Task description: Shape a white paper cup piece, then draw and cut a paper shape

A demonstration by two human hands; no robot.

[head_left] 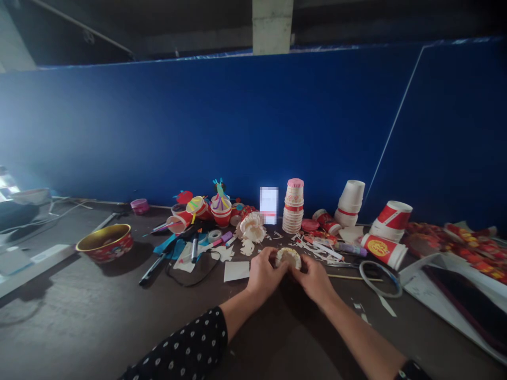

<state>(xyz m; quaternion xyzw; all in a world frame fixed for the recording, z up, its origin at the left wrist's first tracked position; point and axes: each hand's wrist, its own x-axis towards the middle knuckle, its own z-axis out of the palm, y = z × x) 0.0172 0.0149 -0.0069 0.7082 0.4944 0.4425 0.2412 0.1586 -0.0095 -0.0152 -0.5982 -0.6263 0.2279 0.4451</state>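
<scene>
Two hands: bare, both low at the centre of the dark tabletop [83, 322], pinched narrow on one small piece.
Far left: a red bowl with a gold interior [105, 243] sits on the tabletop, with a black marker [152, 269] lying to its right.
Left of centre: a roll of clear tape [214, 236] and decorated red paper cups [221, 214] stand beyond a square of white paper [236, 271].
Left arm: a black polka-dot sleeve [186, 343] covers the upper part; the forearm angles in from the lower left.
Left hand [265, 273]: curled, fingers closed on the left side of the piece.
Held piece: a fluted paper cup [288, 258] lies straight ahead of the body, between the hands and touching both; it looks round, with no clear long axis, and neither hand is plainly nearer.
Right hand [315, 281]: curled to match, fingers closed on the right side of the piece.
Right arm: bare, angling in from the lower right, with a black wristwatch [412, 371] at the wrist.
Right of centre: a stack of patterned paper cups [293, 208] stands behind the hands, amid white paper scraps [317, 249].
Far right: a red-and-white paper cup [383, 251] lies on its side, just beyond a wooden skewer [354, 277].
</scene>
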